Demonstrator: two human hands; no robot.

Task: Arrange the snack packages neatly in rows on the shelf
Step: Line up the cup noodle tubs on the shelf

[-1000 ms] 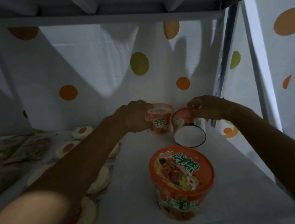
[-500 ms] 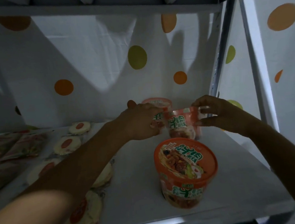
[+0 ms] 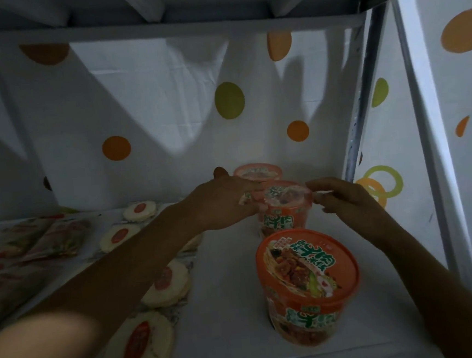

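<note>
We see a white shelf (image 3: 229, 308) backed by a dotted sheet (image 3: 166, 113). Flat printed bags (image 3: 35, 242) lie at its far left, with a column of round pale packages (image 3: 166, 282) beside them. On the right, three orange noodle cups stand upright in a line: the front cup (image 3: 309, 281) nearest us, the middle cup (image 3: 286, 211) behind it, the back cup (image 3: 257, 171) by the sheet. Our left hand (image 3: 225, 202) grips the middle cup's left side; our right hand (image 3: 345, 200) pinches its rim on the right.

We hold the middle noodle cup (image 3: 287, 213) between our left hand (image 3: 225, 204) and right hand (image 3: 347, 204). The back cup (image 3: 257, 171) stands just behind it, and the front cup (image 3: 306, 275) sits nearer the front edge of the shelf (image 3: 229, 308).
</note>
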